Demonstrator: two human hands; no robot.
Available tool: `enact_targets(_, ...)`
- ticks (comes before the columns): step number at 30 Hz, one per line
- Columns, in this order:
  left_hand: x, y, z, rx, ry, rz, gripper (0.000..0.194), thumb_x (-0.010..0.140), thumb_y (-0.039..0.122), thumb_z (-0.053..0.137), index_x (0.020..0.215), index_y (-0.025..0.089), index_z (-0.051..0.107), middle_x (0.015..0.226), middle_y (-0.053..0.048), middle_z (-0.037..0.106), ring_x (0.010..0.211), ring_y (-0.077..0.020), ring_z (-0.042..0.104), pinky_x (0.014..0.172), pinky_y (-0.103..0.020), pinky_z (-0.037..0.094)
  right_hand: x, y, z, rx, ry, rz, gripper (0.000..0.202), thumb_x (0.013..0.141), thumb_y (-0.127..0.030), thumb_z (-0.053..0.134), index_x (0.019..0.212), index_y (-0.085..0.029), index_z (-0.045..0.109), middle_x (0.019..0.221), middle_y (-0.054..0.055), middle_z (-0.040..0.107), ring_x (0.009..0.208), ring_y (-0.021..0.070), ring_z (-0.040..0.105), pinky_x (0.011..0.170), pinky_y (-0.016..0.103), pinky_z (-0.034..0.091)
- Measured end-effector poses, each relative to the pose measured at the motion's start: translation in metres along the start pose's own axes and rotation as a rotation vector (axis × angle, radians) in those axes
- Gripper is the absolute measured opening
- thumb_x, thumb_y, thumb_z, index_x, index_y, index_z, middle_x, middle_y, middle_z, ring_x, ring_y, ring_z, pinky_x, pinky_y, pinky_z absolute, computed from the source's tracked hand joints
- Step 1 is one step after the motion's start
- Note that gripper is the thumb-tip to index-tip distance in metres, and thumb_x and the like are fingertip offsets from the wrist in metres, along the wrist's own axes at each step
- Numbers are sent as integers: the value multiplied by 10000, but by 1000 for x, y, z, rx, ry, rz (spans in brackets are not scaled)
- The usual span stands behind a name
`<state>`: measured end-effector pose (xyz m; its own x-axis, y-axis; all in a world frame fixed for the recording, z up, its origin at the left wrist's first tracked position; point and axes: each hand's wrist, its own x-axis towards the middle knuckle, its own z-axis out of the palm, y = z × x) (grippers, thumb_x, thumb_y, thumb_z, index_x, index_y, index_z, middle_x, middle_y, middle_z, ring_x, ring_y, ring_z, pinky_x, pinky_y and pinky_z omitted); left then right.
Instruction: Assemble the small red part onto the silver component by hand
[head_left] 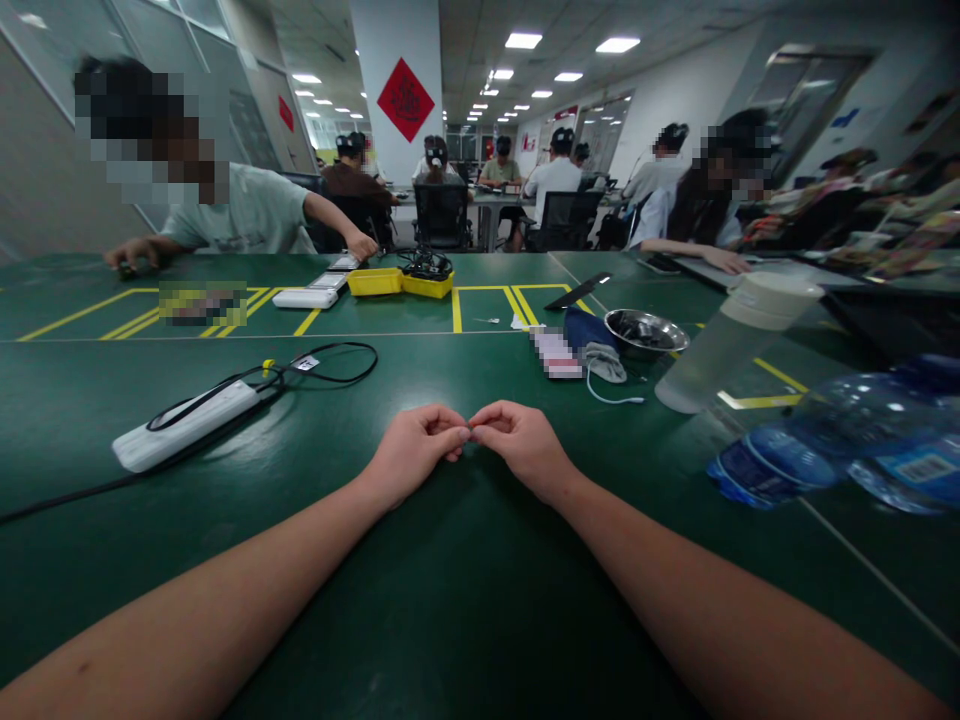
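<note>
My left hand and my right hand meet fingertip to fingertip above the middle of the green table. Both are closed, thumbs pressed against curled fingers. Whatever they pinch, if anything, is too small or too covered to make out. To the left of my left hand lies a white power strip with a black cable looped over it. Beyond my right hand are a blue and grey pouch, a pixelated pink and white item and a white cable.
Rightward stand a frosted bottle, blue plastic bottles and a metal bowl. Yellow trays with black cables and another white power strip sit farther back. A person reaches across at the far left; another sits at the right.
</note>
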<state>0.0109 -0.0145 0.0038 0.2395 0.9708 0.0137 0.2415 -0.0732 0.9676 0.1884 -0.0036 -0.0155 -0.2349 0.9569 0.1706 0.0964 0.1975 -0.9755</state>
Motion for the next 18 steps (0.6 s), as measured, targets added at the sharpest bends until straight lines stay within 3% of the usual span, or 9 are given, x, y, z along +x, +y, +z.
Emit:
enact_targets(8, 1, -1, 0, -18, 10, -8, 197, 749, 259, 685, 904, 147, 640, 685, -7, 645, 611, -115, 575, 571, -224, 419, -3, -4, 1, -11, -33, -5, 164, 749, -231, 674, 887, -142, 671, 836, 58, 714, 767, 179, 688, 716, 305, 529)
enact_targets(18, -1, 2, -5, -234, -129, -56, 176, 747, 225, 700, 882, 144, 621, 754, -11, 662, 650, -97, 588, 634, -227, 461, -4, -5, 1, 31, -120, -37, 107, 759, -232, 684, 814, -148, 647, 733, 16, 659, 672, 137, 625, 643, 265, 480)
